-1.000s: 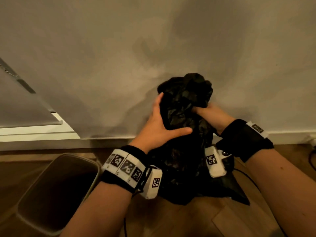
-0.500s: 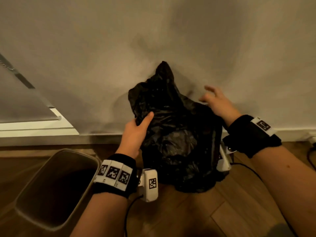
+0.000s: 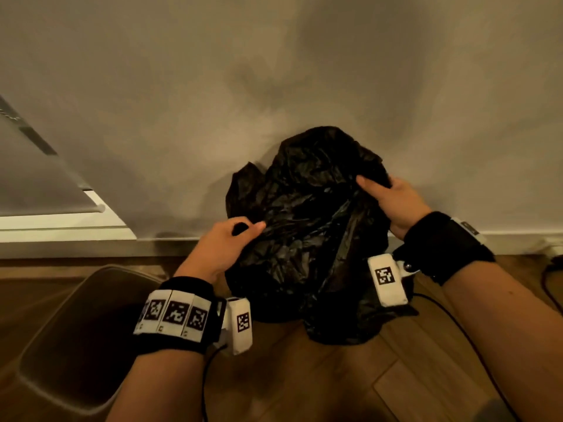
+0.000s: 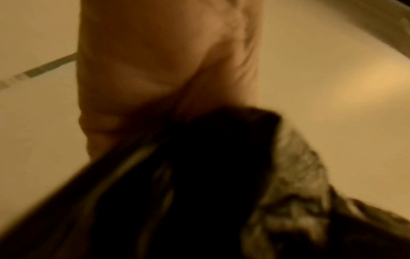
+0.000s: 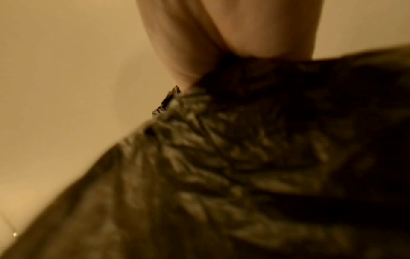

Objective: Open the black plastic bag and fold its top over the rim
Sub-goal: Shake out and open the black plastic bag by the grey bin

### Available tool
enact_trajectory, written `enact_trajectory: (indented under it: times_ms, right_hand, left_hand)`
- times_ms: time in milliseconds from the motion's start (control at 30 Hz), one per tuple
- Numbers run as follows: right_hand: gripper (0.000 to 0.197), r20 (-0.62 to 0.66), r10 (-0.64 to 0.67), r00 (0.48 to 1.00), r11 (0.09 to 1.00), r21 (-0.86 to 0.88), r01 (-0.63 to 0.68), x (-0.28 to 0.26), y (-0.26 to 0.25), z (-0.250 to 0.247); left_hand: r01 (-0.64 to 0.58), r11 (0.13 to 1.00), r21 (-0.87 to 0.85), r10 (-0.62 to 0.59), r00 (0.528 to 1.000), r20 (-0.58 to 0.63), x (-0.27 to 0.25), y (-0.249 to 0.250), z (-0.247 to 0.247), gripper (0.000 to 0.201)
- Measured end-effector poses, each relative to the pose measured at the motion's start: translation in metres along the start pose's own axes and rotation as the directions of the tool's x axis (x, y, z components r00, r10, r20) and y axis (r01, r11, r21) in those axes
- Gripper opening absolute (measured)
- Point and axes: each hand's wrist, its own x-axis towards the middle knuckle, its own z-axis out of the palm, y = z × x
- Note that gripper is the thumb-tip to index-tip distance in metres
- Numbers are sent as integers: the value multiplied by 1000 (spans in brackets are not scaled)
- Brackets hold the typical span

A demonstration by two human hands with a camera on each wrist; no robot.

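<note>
Both of your hands grip the black plastic bag (image 3: 307,226), one at each side of its crumpled top. Your left hand (image 3: 224,246) pinches the near left edge, thumb lying over the film and the other fingers tucked out of sight behind it. Your right hand (image 3: 396,202) grasps the upper right edge, thumb on the front of the plastic and fingers wrapped behind it. From the left wrist view, the bag (image 4: 199,184) bunches up dark against your left hand (image 4: 155,61), though the blur hides how each finger lies. From the right wrist view, wrinkled film (image 5: 244,157) runs straight up into your right hand (image 5: 233,26), again too soft to separate the fingers.

You hold the bag up in front of the pale wall (image 3: 274,71), above the wooden floor (image 3: 304,376). Its lower part hangs down between your wrists, and whether its bottom touches the floor cannot be told. Its mouth is gathered and rumpled rather than spread wide.

An open bin (image 3: 54,345) stands at the lower left, near your left forearm and apart from the bag, and the bag is not on its rim. Black wristbands with white marker tags sit on both wrists, and thin cables (image 3: 451,318) trail across the floor on your right.
</note>
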Motion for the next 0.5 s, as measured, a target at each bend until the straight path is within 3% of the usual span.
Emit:
enact_trajectory:
  times_ms: [67, 100, 200, 233, 267, 300, 367, 400, 500]
  right_hand:
    - [20, 22, 18, 1000, 998, 59, -19, -1, 3, 3]
    - [25, 46, 35, 998, 996, 78, -39, -2, 4, 6]
    - [34, 183, 129, 975, 977, 146, -156, -6, 7, 20]
    - [32, 234, 153, 960, 968, 157, -193, -9, 7, 23]
    - [27, 266, 169, 949, 962, 165, -218, -9, 7, 24]
    - [24, 273, 177, 946, 958, 171, -229, -8, 7, 24]
    - [22, 200, 167, 965, 967, 156, -200, -4, 7, 15]
    - [21, 133, 158, 978, 974, 144, -177, -1, 8, 8]
    - [28, -30, 72, 997, 996, -47, -73, 7, 8, -13]
  left_hand:
    - [49, 989, -137, -57, 997, -58, 1, 4, 2, 31]
    - [79, 961, -265, -87, 996, -22, -1, 12, 7, 39]
    - [57, 918, -392, -38, 998, 57, -4, 27, 39, 108]
    - [34, 932, -360, -20, 999, 42, -6, 27, 50, 115]
    - [33, 946, -323, -22, 999, 38, -7, 27, 57, 107]
    - [55, 949, -311, -34, 997, 73, -5, 26, 61, 84]
    - [110, 910, -401, -51, 987, 155, -3, 23, 56, 34]
    - [132, 867, -481, -62, 985, 158, -3, 22, 50, 22]
    - [132, 738, -662, -122, 991, 61, 2, 14, 29, 20]
